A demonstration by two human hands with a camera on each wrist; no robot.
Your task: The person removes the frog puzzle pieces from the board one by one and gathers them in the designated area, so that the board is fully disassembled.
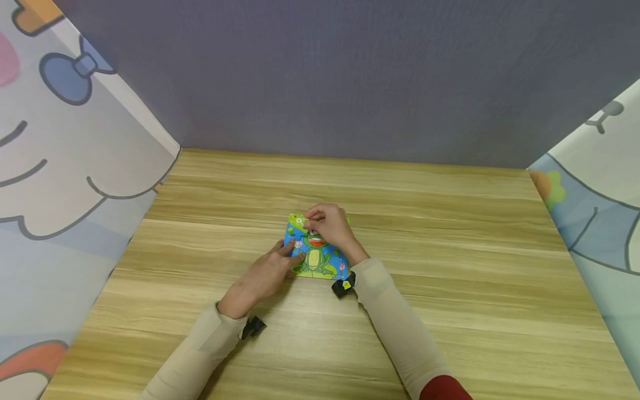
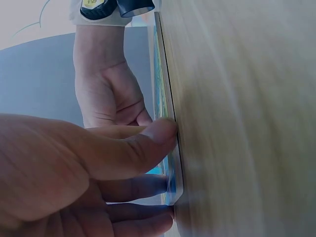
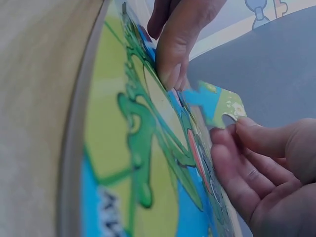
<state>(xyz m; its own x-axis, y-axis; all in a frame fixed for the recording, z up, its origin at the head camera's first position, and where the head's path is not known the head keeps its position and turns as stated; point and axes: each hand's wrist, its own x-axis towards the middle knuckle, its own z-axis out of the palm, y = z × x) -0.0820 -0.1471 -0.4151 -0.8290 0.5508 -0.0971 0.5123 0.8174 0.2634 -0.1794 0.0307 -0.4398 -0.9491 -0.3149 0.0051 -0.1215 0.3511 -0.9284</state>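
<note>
A frog jigsaw puzzle (image 1: 325,266) lies flat on the wooden table, showing a green frog on blue with a light green strip along its front. Between thumb and fingertips my right hand (image 1: 331,225) pinches a puzzle piece (image 3: 224,104), green and blue with a white flower. That piece is tilted up from the board at its far left corner. My left hand (image 1: 262,275) rests on the near left part of the puzzle, its fingers fairly straight. In the left wrist view its thumb (image 2: 160,132) touches the board's edge. The right hand hides part of the frog's head.
Wood-grain table (image 1: 475,250) surrounds the puzzle. A grey panel (image 1: 350,78) rises behind it, with cartoon-printed walls (image 1: 75,155) on both sides. A black wrist camera (image 1: 344,285) on the right cuff sits close to the puzzle's near right corner.
</note>
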